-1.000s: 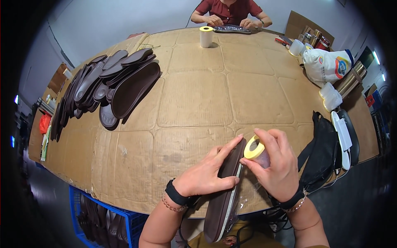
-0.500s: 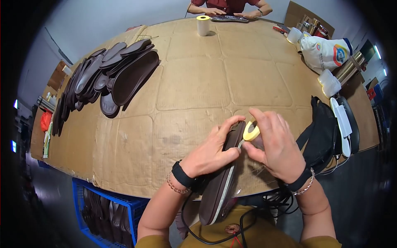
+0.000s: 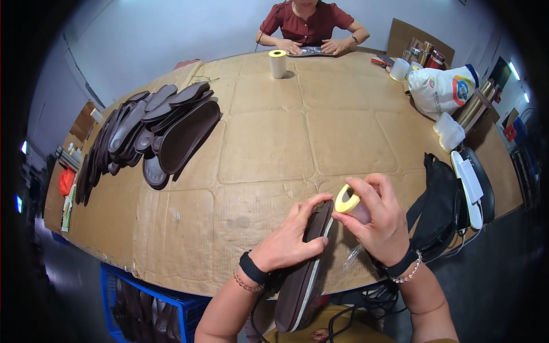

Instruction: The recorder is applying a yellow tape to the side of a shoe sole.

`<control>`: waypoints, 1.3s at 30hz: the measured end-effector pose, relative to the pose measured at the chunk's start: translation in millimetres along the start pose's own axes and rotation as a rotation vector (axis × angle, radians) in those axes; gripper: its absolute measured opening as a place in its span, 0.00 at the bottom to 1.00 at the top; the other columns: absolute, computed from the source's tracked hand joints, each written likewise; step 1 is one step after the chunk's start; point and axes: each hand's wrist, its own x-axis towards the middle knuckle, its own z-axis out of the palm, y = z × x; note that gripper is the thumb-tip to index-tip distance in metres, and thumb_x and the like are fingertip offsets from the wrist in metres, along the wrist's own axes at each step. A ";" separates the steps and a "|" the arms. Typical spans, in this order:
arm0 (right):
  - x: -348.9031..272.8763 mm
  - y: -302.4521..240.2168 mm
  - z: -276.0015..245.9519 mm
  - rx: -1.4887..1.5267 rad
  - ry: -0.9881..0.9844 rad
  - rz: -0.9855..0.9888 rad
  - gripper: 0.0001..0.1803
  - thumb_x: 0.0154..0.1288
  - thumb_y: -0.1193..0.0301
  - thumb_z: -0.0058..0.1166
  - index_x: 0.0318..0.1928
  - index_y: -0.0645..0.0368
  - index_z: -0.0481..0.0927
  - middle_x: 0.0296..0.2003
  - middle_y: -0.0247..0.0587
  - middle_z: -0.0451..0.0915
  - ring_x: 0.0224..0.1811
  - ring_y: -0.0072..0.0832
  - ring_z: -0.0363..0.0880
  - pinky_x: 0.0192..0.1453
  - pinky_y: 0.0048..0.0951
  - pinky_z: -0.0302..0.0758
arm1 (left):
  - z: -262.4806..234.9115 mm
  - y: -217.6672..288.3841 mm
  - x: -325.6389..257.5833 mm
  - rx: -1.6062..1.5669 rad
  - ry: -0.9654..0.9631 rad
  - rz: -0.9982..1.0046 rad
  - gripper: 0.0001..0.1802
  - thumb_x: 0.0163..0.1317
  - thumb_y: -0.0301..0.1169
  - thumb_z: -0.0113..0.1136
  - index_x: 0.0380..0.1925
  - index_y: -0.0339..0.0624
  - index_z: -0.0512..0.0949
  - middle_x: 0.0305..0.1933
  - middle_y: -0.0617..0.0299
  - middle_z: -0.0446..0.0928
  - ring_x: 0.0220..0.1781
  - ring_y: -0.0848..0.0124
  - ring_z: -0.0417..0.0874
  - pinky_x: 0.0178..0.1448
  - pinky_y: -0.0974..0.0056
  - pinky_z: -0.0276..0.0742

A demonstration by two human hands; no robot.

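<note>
Holding a dark brown shoe sole [image 3: 306, 268] on edge at the near edge of the cardboard-covered table [image 3: 274, 143], the left hand [image 3: 291, 243] is closed around its upper part, fingers over the top rim, thumb on the near side. Sole's lower end hangs off the table edge toward the person.

Right hand [image 3: 377, 220] is just right of the sole, fingers pinched on a small tape roll with a yellow core [image 3: 347, 200]; roll sits right against the sole's top end. A strip of clear tape [image 3: 351, 254] trails below that hand.

Relative to the sole:
- far left: stack of dark soles [image 3: 151, 134] fanned on the table
- right: black bag [image 3: 440, 208], a white flat item [image 3: 469, 188] beyond it
- far side, centre: upright white roll [image 3: 278, 63]
- far right: white printed sack [image 3: 443, 88], cups and metal flasks beside it
- directly across: another person in a red top, both hands [image 3: 311, 46] on the table
- below left, under the table edge: blue crate [image 3: 154, 303] with more soles
</note>
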 end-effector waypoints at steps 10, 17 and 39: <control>1.2 1.7 7.5 -0.034 0.015 0.011 0.35 0.56 0.65 0.80 0.64 0.54 0.81 0.50 0.49 0.76 0.50 0.48 0.81 0.53 0.44 0.80 | -1.9 3.7 -0.3 -0.002 -0.004 -0.013 0.48 0.59 0.38 0.64 0.81 0.55 0.59 0.69 0.42 0.67 0.71 0.49 0.71 0.79 0.48 0.66; 0.8 3.3 12.1 -0.027 0.005 0.024 0.35 0.56 0.65 0.80 0.64 0.54 0.81 0.50 0.48 0.76 0.50 0.48 0.81 0.53 0.45 0.79 | -2.8 3.7 0.0 -0.002 -0.010 -0.026 0.48 0.60 0.39 0.64 0.82 0.55 0.59 0.68 0.43 0.67 0.70 0.49 0.71 0.78 0.49 0.66; 4.4 -4.1 6.0 -0.035 -0.155 -0.040 0.37 0.60 0.65 0.77 0.68 0.56 0.77 0.53 0.52 0.78 0.53 0.51 0.80 0.59 0.46 0.78 | 6.4 2.5 -5.1 -0.177 0.065 -0.051 0.36 0.69 0.27 0.56 0.77 0.46 0.61 0.56 0.59 0.74 0.54 0.72 0.75 0.61 0.64 0.74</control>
